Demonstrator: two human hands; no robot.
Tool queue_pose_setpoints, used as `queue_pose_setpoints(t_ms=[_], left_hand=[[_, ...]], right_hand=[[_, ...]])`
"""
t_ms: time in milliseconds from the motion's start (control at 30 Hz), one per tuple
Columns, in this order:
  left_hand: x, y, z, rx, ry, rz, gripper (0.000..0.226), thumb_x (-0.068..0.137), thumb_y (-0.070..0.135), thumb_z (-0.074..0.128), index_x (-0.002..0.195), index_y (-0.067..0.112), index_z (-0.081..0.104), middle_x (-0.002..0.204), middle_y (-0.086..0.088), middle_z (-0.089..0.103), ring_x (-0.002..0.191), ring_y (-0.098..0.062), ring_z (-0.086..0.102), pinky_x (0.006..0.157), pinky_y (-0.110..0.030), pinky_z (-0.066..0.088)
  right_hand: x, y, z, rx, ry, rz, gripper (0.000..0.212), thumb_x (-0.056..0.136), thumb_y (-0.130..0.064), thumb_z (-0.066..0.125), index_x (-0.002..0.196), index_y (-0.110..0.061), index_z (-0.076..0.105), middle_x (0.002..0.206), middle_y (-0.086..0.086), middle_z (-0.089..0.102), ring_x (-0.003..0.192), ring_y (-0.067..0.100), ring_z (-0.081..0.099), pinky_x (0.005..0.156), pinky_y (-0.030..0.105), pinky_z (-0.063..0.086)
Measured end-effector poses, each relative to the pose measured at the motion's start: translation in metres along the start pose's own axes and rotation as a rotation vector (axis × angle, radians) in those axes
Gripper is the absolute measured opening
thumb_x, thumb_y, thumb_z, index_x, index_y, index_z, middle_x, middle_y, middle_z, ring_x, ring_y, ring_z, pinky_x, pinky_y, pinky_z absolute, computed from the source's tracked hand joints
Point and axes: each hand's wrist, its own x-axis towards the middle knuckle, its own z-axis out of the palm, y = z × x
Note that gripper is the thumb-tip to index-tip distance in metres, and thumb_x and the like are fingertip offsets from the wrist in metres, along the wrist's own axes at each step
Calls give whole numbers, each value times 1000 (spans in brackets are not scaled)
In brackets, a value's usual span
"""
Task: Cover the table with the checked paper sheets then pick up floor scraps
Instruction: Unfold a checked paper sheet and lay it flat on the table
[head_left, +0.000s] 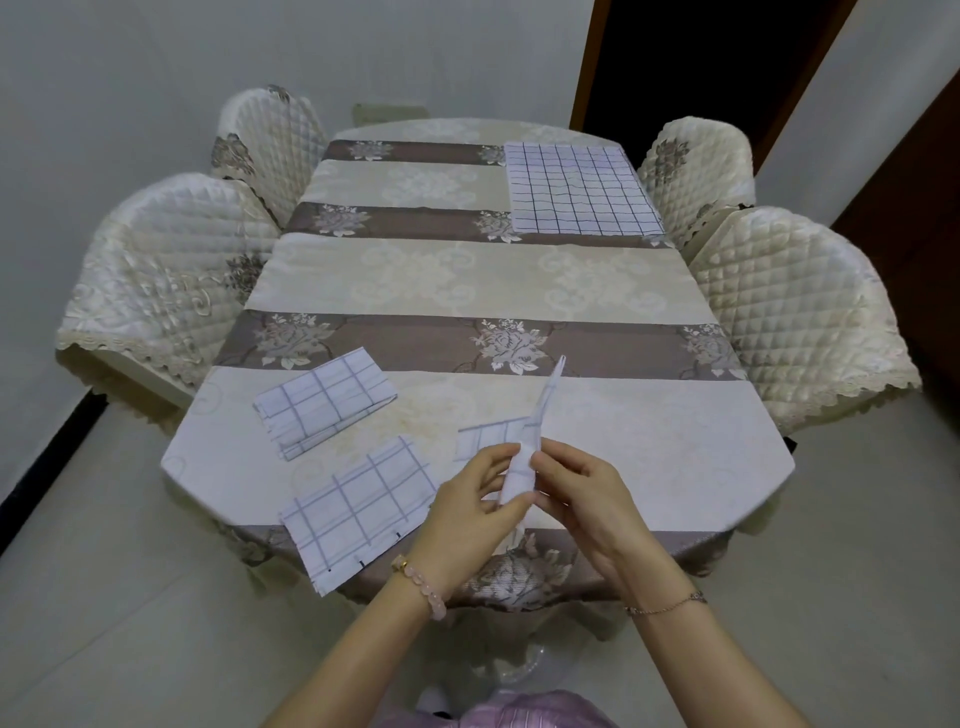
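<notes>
Paper, white with a thin dark check, is lying in several pieces on a table (467, 291) that is wearing a cream and brown flowered cloth. One unfolded sheet (579, 188) is lying flat at the far right corner, its right edge reaching the table's side. A folded sheet (324, 402) is resting on the near left part, and a second folded sheet (358, 506) is sitting closer, with its near corner hanging over the table's front edge. A third piece (480, 439) is lying flat just behind the hands, partly hidden by them.

Both hands are working above the near edge. The left hand (467, 512) and the right hand (582, 496) are pinching a folded sheet (532, 436) between fingers and thumbs, holding it edge-on so it is pointing up and away over the table, clear of the cloth. A beaded bracelet (423, 584) is sitting on the left wrist and a thin chain (667, 605) on the right.

Four quilted chairs (171, 275) are standing round the table, two on each side. No container is showing anywhere on the table.
</notes>
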Motion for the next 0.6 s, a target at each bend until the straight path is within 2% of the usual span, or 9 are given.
queue_pose_setpoints(t_ms=[67, 133, 200, 267, 333, 433, 533, 600], left_hand=[[0, 2, 2, 9, -22, 10, 43, 87, 14, 61, 124, 31, 47, 115, 25, 53, 107, 12, 51, 86, -7, 47], [1, 1, 4, 18, -5, 16, 40, 89, 12, 57, 123, 31, 46, 117, 21, 54, 106, 13, 51, 86, -5, 46], [2, 2, 5, 1, 13, 18, 38, 90, 13, 56, 125, 26, 47, 125, 11, 57, 113, 4, 54, 95, -17, 48], [3, 2, 6, -43, 16, 2, 37, 90, 17, 57, 125, 24, 48, 126, 5, 60, 116, -3, 55, 98, -28, 49], [3, 2, 5, -96, 6, -18, 32, 89, 18, 59, 119, 26, 51, 123, 6, 62, 113, -1, 58, 94, -23, 51], [1, 0, 5, -138, -15, -20, 22, 89, 18, 60, 106, 32, 55, 114, 8, 67, 104, -2, 63, 82, -15, 51], [1, -4, 5, -170, -18, -36, 14, 89, 17, 59, 98, 29, 58, 104, 3, 72, 98, -8, 68, 79, -19, 54], [0, -5, 4, -160, 17, -43, 4, 90, 20, 58, 93, 20, 60, 84, 4, 74, 90, -14, 70, 84, -32, 56]], right_hand=[[0, -2, 1, -5, -6, -3, 25, 87, -4, 60, 111, -5, 67, 103, 12, 73, 94, 23, 71, 74, 24, 58], [0, -4, 2, -5, -19, -10, 28, 86, -1, 60, 113, -6, 67, 102, 10, 74, 92, 21, 71, 74, 23, 58], [-1, -4, 3, -1, -41, -13, 31, 84, 3, 61, 111, -12, 67, 99, 8, 75, 89, 19, 72, 73, 23, 57], [-3, -4, 3, -6, -65, -13, 34, 84, 5, 61, 105, -21, 67, 97, 5, 75, 89, 20, 72, 72, 24, 58], [-5, -3, 3, -18, -61, -21, 35, 84, 6, 60, 101, -24, 67, 91, 4, 76, 85, 19, 73, 70, 23, 58], [-6, -3, 3, -54, -30, -34, 26, 83, 1, 64, 104, -14, 68, 81, 4, 74, 81, 18, 72, 68, 23, 57], [-7, 0, 2, -77, -6, -39, 20, 83, -3, 65, 102, -6, 68, 74, 2, 72, 75, 14, 71, 64, 22, 56], [-8, 2, 2, -77, 3, -35, 15, 84, -5, 65, 99, -6, 69, 73, -1, 72, 70, 10, 70, 60, 19, 54]])
